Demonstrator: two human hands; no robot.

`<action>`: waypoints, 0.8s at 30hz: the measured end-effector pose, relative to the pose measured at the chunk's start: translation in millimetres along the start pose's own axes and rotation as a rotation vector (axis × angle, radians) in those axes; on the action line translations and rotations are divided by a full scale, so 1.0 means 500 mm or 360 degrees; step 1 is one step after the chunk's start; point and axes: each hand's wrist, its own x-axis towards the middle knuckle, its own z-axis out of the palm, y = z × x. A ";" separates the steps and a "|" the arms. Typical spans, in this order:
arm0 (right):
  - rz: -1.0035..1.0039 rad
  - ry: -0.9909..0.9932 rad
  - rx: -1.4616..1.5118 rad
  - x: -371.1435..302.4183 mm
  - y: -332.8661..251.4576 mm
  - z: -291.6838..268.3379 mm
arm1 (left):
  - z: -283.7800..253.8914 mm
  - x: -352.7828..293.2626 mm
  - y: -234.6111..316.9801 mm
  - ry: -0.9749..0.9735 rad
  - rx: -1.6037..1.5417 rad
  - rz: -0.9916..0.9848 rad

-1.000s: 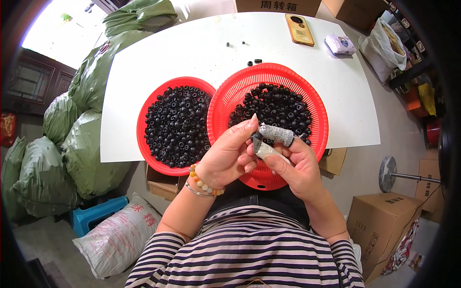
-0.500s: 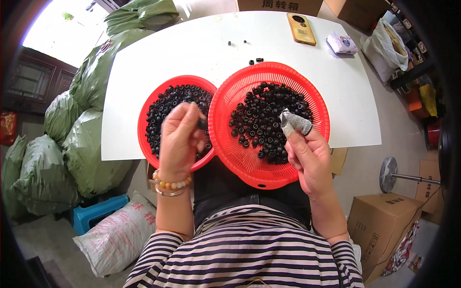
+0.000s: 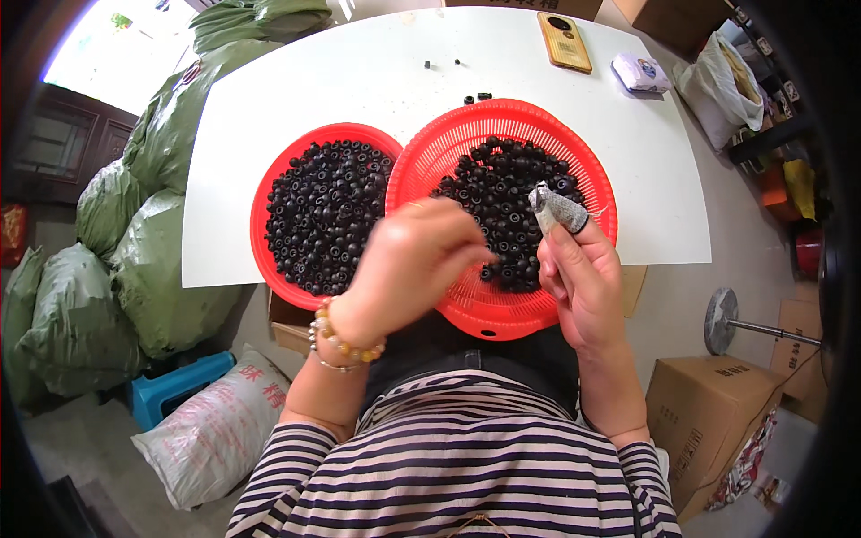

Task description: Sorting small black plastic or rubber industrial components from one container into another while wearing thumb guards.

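My left hand (image 3: pixel 417 255), wearing a beaded bracelet (image 3: pixel 345 343), is over the near left side of the red perforated basket (image 3: pixel 413 170). Its fingers are smeared by motion and point toward the small black round parts (image 3: pixel 511 220) in there; whether they hold anything is unclear. At the basket's right side, my right hand (image 3: pixel 583 273) pinches a small pale, wrapped piece with a dark tip (image 3: pixel 541 202). A grey fabric cover (image 3: pixel 567 213) wraps its index finger. To the left, a red basin (image 3: pixel 262 220) holds many similar black parts (image 3: pixel 327 211) with hollow openings.
Both containers are on a white table (image 3: pixel 341 81), reaching its near edge. A few loose black pieces (image 3: pixel 469 100), a gold phone (image 3: pixel 565 42) and a tissue pack (image 3: pixel 640 73) lie farther back. Green sacks (image 3: pixel 170 278) crowd the left; a cardboard box (image 3: pixel 708 430) stands right.
My left hand has moved right from over the basin to the basket, and the black piece seen at its fingers is no longer visible. My right hand stays almost in place, keeping its grip.
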 end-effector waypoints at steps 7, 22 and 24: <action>0.0027 0.0004 0.0117 0.001 0.001 -0.004 | 0.081 0.007 -0.027 -0.0792 0.0616 0.0010; 0.0068 -0.0050 0.0170 -0.001 -0.005 -0.001 | 0.070 0.016 -0.014 -0.0846 0.0442 -0.0008; 0.0066 -0.0040 0.0165 0.000 0.000 -0.006 | 0.050 0.022 0.000 -0.0744 0.0199 -0.0019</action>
